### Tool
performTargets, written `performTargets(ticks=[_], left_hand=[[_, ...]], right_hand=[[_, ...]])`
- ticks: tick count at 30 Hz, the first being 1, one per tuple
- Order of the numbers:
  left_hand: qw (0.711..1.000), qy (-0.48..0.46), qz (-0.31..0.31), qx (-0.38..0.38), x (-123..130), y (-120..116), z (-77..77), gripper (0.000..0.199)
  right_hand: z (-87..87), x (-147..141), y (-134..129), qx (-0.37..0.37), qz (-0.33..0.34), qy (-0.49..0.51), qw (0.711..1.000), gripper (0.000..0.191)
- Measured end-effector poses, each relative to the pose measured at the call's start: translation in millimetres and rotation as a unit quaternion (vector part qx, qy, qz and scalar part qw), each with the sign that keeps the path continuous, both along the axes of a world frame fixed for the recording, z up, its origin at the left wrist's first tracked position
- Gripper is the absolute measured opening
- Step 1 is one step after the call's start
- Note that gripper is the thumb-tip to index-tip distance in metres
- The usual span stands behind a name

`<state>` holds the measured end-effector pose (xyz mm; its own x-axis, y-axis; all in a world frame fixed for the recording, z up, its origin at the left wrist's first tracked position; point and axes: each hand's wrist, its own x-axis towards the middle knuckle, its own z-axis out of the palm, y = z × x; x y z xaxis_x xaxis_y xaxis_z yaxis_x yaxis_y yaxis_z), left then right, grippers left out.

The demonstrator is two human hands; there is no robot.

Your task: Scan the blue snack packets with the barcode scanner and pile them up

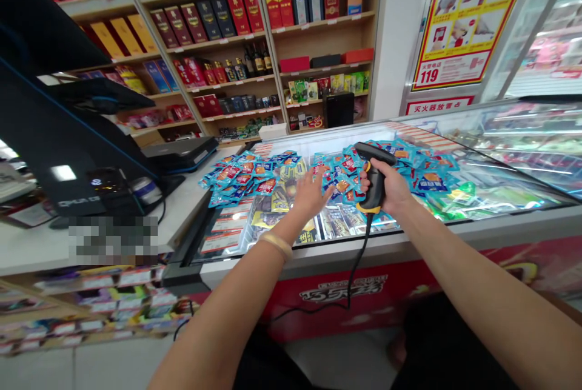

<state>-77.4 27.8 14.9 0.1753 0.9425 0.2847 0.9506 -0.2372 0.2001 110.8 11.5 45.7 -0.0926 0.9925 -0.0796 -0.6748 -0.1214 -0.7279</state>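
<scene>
In my right hand (386, 181) is a black and yellow barcode scanner (375, 187), gripped round its handle, its head tilted up to the left. A black cord (359, 262) hangs from its base. My left hand (311, 193), a gold bangle on its wrist, is over the freezer's glass lid with fingers spread, near small blue snack packets (339, 171). It appears to hold nothing; whether it touches a packet I cannot tell. More packets lie in a pile at left (243, 174) and another at right (422, 174). Through the glass, wrapped frozen goods (336, 223) show.
A counter (182, 214) with a dark checkout terminal (77, 153) stands at the left. Behind the chest freezer (218, 268) rise shelves of boxed bottles (213, 17). A red and yellow poster (473, 20) hangs on the right. The scanner cord droops across the freezer front.
</scene>
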Motion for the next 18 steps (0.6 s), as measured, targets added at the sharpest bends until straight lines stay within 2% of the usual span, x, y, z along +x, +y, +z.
performTargets(ticks=[6, 10, 14, 18], left_hand=[[0.985, 0.018, 0.165, 0.055, -75, -6, 3.6, 0.049], [0.964, 0.003, 0.263, 0.035, -95, -9, 2.6, 0.043], [0.958, -0.003, 0.287, 0.022, -96, -5, 1.5, 0.048], [0.963, 0.018, 0.268, 0.001, -96, -3, 3.3, 0.038]], right_hand=[[3.8, -45, -1, 0.020, 0.057, -0.011, 0.998, 0.017], [0.6, -81, 3, 0.005, 0.117, -0.024, 0.993, 0.017], [-9.1, -99, 8, -0.021, 0.156, -0.012, 0.987, 0.017], [-18.1, -99, 9, -0.037, 0.171, 0.003, 0.985, 0.018]])
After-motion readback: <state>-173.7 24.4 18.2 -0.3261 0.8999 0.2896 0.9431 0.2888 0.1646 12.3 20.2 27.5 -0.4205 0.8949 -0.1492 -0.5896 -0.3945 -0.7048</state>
